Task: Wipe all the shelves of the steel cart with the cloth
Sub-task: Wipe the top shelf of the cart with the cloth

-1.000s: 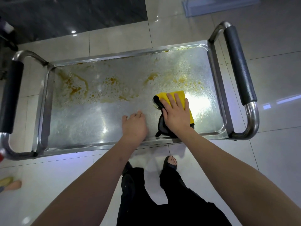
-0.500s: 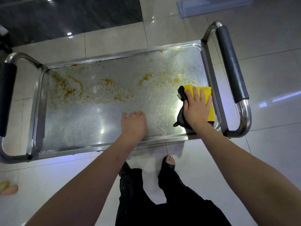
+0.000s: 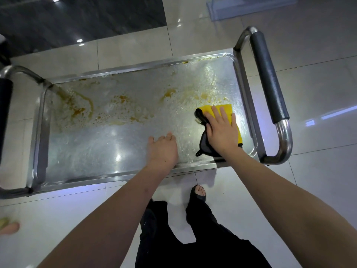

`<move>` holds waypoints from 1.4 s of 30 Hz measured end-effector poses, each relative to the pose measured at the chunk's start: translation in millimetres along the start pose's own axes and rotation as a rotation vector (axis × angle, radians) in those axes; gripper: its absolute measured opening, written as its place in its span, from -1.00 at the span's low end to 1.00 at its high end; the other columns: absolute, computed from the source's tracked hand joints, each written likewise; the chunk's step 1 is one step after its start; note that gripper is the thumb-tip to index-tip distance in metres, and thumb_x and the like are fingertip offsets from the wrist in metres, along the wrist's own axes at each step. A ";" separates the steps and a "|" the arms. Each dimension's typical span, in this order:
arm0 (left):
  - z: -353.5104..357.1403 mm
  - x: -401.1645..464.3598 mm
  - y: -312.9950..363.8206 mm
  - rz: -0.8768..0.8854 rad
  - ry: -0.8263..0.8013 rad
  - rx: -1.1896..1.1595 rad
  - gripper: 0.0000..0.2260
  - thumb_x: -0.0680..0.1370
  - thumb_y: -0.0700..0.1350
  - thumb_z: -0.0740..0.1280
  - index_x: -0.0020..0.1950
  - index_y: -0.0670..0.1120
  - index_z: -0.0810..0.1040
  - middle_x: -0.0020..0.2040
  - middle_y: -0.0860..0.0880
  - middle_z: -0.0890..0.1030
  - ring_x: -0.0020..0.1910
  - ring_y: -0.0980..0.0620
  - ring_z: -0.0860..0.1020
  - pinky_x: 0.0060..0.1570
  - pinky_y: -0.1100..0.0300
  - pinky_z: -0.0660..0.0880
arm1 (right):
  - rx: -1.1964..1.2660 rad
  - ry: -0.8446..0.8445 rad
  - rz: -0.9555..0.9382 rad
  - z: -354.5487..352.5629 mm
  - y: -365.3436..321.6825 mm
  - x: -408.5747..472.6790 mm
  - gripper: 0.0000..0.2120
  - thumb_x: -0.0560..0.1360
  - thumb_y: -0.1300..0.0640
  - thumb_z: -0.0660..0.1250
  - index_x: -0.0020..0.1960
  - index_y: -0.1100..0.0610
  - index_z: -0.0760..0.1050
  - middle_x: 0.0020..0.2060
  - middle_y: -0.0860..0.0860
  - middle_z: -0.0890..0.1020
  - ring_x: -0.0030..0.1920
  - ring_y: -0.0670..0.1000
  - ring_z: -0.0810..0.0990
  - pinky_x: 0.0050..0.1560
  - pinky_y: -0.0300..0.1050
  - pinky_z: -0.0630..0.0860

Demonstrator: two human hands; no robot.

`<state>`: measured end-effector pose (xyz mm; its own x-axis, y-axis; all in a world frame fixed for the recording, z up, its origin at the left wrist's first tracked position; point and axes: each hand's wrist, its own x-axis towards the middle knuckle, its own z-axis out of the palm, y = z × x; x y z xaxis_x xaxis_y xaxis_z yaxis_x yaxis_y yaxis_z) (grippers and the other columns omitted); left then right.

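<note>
Landmark: the near rim of the steel cart's top shelf; all places below were taken from it.
My stance: I stood just short of the rim on the tiled floor, one sandalled foot nearest it.
Left hand: it lay just past the rim near mid-length, palm down on the wet steel, fingers loosely spread and holding nothing; I judged it a brace.
Right hand: a little farther in and toward the right-hand handle, my flat, straight fingers pressed the cloth down without curling round it.
Cloth: yellow with a black backing, it sat on the shelf under my palm, close to the shelf's right end.
Cleaned band: the strip nearest the rim looked wet and free of stain.
Stains: orange-brown residue and foam lay across the far half, heaviest toward the left-hand handle.
Step in hand: wiping the top shelf, by my judgement roughly half done.
Next move: it called for firm strokes carried leftward through the far residue; any lower shelves were hidden from view.
</note>
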<state>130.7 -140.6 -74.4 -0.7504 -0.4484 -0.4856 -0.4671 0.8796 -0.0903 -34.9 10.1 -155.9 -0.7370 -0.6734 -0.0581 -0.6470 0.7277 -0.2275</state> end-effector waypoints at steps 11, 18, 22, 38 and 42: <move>12.6 5.2 -3.5 0.043 -0.081 0.013 -0.42 0.55 -0.17 0.16 0.59 -0.10 0.22 0.61 -0.05 0.22 0.42 -0.07 0.37 0.30 -0.11 0.32 | 0.095 0.022 0.273 -18.9 40.7 -27.5 -0.59 0.71 0.01 0.13 0.55 -0.09 0.31 0.64 -0.03 0.23 0.65 0.08 0.11 0.37 0.31 0.45; 10.8 4.6 -6.7 0.067 -0.106 0.023 -0.38 0.56 -0.14 0.16 0.63 -0.09 0.13 0.65 -0.03 0.11 0.52 -0.06 0.28 0.42 -0.17 0.23 | 0.060 0.020 0.247 -14.0 43.7 -49.5 -0.58 0.71 0.00 0.15 0.56 -0.08 0.31 0.63 -0.01 0.25 0.65 0.11 0.13 0.46 0.35 0.32; 13.2 5.5 -10.9 0.087 -0.094 0.016 -0.41 0.58 -0.14 0.16 0.63 -0.09 0.16 0.64 -0.04 0.14 0.52 -0.07 0.28 0.44 -0.17 0.20 | 0.073 0.041 0.214 -12.4 46.0 -37.8 -0.60 0.71 0.02 0.16 0.54 -0.05 0.34 0.63 0.00 0.28 0.64 0.12 0.15 0.45 0.35 0.34; 8.6 8.4 -9.2 0.100 -0.188 0.015 -0.33 0.57 -0.15 0.18 0.66 -0.12 0.03 0.67 -0.08 0.01 0.57 -0.10 0.20 0.48 -0.12 0.19 | 0.036 -0.020 -0.046 8.7 -28.6 -17.2 -0.54 0.69 -0.07 0.01 0.54 -0.05 0.37 0.61 0.03 0.33 0.63 0.20 0.19 0.60 0.33 0.05; 4.0 7.5 -9.5 0.093 -0.208 0.036 -0.34 0.58 -0.12 0.15 0.67 -0.09 0.01 0.67 -0.04 0.00 0.58 -0.06 0.18 0.51 -0.18 0.15 | 0.024 -0.041 -0.045 -1.9 -5.1 -12.2 -0.54 0.70 -0.07 -0.01 0.57 -0.10 0.32 0.62 -0.03 0.29 0.66 0.12 0.13 0.62 0.28 -0.01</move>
<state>131.4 -151.7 -80.6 -0.6750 -0.3261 -0.6619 -0.3809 0.9222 -0.0659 -23.0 14.8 -152.2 -0.6985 -0.7102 -0.0871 -0.6738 0.6938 -0.2542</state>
